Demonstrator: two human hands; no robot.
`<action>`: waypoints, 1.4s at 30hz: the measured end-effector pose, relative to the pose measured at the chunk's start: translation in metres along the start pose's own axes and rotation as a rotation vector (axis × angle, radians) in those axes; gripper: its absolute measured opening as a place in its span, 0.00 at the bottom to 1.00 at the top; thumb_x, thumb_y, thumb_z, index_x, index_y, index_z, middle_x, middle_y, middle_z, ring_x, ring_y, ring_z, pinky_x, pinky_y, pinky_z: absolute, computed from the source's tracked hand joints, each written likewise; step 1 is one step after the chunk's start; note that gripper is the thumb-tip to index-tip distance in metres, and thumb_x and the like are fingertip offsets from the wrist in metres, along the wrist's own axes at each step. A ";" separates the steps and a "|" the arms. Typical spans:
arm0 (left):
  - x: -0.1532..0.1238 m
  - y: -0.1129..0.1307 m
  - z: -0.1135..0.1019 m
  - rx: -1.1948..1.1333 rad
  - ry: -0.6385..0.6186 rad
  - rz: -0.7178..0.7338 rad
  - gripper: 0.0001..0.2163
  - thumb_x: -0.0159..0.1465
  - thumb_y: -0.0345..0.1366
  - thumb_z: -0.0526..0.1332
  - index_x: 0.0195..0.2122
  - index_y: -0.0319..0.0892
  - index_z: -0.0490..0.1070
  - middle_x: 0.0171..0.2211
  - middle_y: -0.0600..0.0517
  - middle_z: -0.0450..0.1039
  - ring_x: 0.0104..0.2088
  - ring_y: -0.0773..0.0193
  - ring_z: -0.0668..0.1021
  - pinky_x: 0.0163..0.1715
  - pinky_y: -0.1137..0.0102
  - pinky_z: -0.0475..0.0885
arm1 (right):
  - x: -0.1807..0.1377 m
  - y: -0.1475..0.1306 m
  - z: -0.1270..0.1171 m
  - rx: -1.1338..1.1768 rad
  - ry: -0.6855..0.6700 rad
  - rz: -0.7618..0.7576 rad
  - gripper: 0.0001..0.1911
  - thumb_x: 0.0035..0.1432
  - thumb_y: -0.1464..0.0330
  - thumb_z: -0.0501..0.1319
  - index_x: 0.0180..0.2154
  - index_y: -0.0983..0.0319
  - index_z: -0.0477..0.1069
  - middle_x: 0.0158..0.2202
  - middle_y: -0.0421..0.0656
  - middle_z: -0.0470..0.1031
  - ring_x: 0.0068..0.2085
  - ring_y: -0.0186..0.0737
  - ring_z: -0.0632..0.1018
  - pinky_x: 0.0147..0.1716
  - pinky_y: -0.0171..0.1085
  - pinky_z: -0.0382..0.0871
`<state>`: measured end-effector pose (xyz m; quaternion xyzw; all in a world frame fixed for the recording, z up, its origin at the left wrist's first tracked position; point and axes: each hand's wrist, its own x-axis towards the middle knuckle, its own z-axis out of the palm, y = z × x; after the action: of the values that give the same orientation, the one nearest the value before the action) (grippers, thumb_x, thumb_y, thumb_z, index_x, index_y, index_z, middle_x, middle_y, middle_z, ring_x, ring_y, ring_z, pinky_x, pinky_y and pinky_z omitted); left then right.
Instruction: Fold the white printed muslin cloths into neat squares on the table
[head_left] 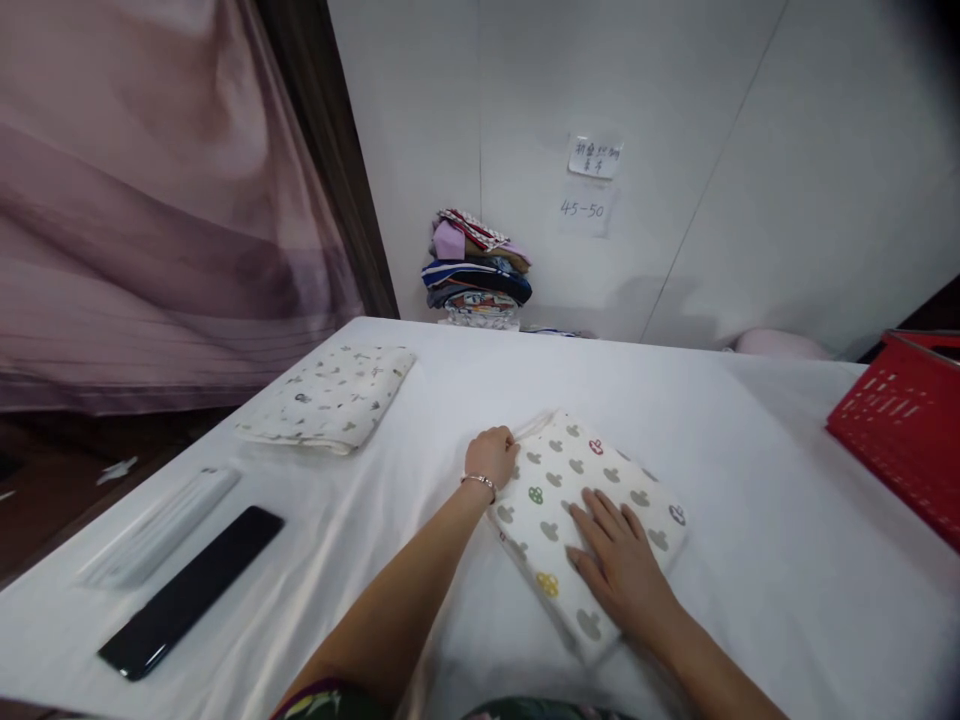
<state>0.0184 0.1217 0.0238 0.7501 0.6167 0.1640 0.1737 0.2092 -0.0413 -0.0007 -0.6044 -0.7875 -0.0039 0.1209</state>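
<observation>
I'm watching a white table [750,480], pale wall [675,90] behind, pink curtain [150,210] left. Two cloths: one leafy cloth [330,395] far left, one mushroom-print cloth [551,480] mid-table. One clothes stack [476,270], two notes [595,157], one red basket [907,410]. My left hand [491,457] grips the mushroom-print cloth's edge; my right hand [619,565] lies open on top.

The near cloth [551,505] is white, dotted with grey mushroom-like shapes and odd ones in red, green, yellow and purple. I see small grey-green motifs on the cream cloth [330,395] at left, white table covering [750,450], red basket [900,420] at right, pinkish-mauve curtain [150,200] far left.
</observation>
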 end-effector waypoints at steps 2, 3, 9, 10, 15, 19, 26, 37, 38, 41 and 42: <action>0.001 -0.001 0.001 0.001 0.004 0.013 0.04 0.59 0.35 0.56 0.30 0.44 0.68 0.34 0.52 0.72 0.37 0.62 0.72 0.36 0.69 0.63 | 0.003 0.003 -0.007 0.035 -0.034 -0.006 0.25 0.62 0.57 0.48 0.58 0.56 0.58 0.62 0.46 0.54 0.62 0.47 0.56 0.56 0.54 0.53; 0.001 0.000 0.000 0.003 0.004 0.020 0.04 0.60 0.36 0.56 0.31 0.44 0.68 0.34 0.52 0.72 0.37 0.62 0.72 0.36 0.69 0.63 | 0.006 0.005 -0.011 0.052 -0.040 -0.008 0.24 0.62 0.57 0.49 0.58 0.56 0.58 0.61 0.46 0.55 0.61 0.47 0.57 0.56 0.54 0.54; 0.007 0.010 -0.005 0.056 -0.078 0.081 0.08 0.59 0.42 0.58 0.29 0.43 0.68 0.35 0.50 0.71 0.39 0.61 0.71 0.39 0.68 0.63 | 0.032 0.021 -0.014 0.026 0.050 0.001 0.23 0.62 0.58 0.49 0.55 0.58 0.62 0.60 0.46 0.58 0.60 0.48 0.58 0.56 0.54 0.53; 0.009 0.011 -0.005 0.066 -0.080 0.094 0.07 0.59 0.40 0.58 0.29 0.43 0.68 0.34 0.51 0.71 0.39 0.61 0.71 0.39 0.68 0.63 | 0.036 0.021 -0.011 0.010 0.052 -0.004 0.23 0.62 0.57 0.49 0.56 0.58 0.61 0.60 0.46 0.57 0.61 0.48 0.58 0.57 0.54 0.53; 0.012 0.007 0.000 0.057 -0.039 0.021 0.06 0.61 0.37 0.55 0.30 0.42 0.66 0.35 0.50 0.70 0.39 0.61 0.71 0.39 0.68 0.63 | 0.042 0.021 0.004 -0.027 0.058 -0.031 0.23 0.62 0.58 0.49 0.56 0.58 0.61 0.61 0.46 0.56 0.61 0.49 0.57 0.57 0.54 0.52; 0.012 0.004 0.004 0.028 -0.051 -0.024 0.06 0.62 0.38 0.54 0.31 0.42 0.66 0.35 0.50 0.70 0.39 0.61 0.71 0.38 0.68 0.63 | 0.040 0.021 0.005 -0.008 0.071 -0.045 0.23 0.62 0.58 0.49 0.56 0.58 0.61 0.61 0.46 0.56 0.61 0.49 0.57 0.57 0.54 0.52; 0.013 0.009 0.002 0.098 -0.047 0.069 0.11 0.60 0.45 0.56 0.32 0.43 0.67 0.36 0.49 0.70 0.40 0.59 0.71 0.39 0.67 0.63 | 0.039 0.020 0.007 -0.024 0.089 -0.048 0.22 0.62 0.58 0.50 0.54 0.60 0.63 0.60 0.47 0.57 0.61 0.49 0.56 0.57 0.55 0.51; 0.014 0.015 0.003 0.101 0.036 0.161 0.05 0.60 0.37 0.58 0.29 0.43 0.64 0.33 0.51 0.69 0.38 0.61 0.70 0.37 0.67 0.61 | 0.039 0.020 0.005 0.010 0.101 -0.069 0.21 0.62 0.61 0.50 0.55 0.59 0.62 0.60 0.47 0.57 0.61 0.49 0.56 0.57 0.55 0.51; 0.014 0.014 0.005 0.089 0.043 0.131 0.05 0.60 0.37 0.57 0.29 0.43 0.64 0.33 0.51 0.69 0.37 0.61 0.70 0.36 0.68 0.62 | 0.039 0.020 0.003 0.027 0.106 -0.075 0.21 0.62 0.61 0.50 0.54 0.59 0.62 0.60 0.47 0.57 0.61 0.48 0.57 0.57 0.54 0.51; 0.018 0.009 0.008 0.029 0.000 0.001 0.06 0.59 0.39 0.57 0.28 0.43 0.64 0.32 0.51 0.70 0.35 0.62 0.71 0.33 0.69 0.62 | 0.038 0.022 -0.003 0.068 0.137 -0.078 0.19 0.61 0.62 0.51 0.53 0.59 0.64 0.59 0.46 0.59 0.60 0.46 0.58 0.57 0.53 0.51; 0.019 0.008 0.009 0.017 -0.025 -0.028 0.07 0.59 0.39 0.57 0.28 0.43 0.65 0.32 0.51 0.70 0.35 0.62 0.71 0.33 0.70 0.62 | 0.038 0.024 -0.004 0.069 0.147 -0.068 0.19 0.61 0.63 0.51 0.52 0.59 0.64 0.59 0.46 0.60 0.60 0.46 0.58 0.57 0.53 0.51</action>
<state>0.0331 0.1379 0.0204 0.7447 0.6264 0.1468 0.1773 0.2233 0.0003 0.0076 -0.5709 -0.7962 -0.0249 0.1988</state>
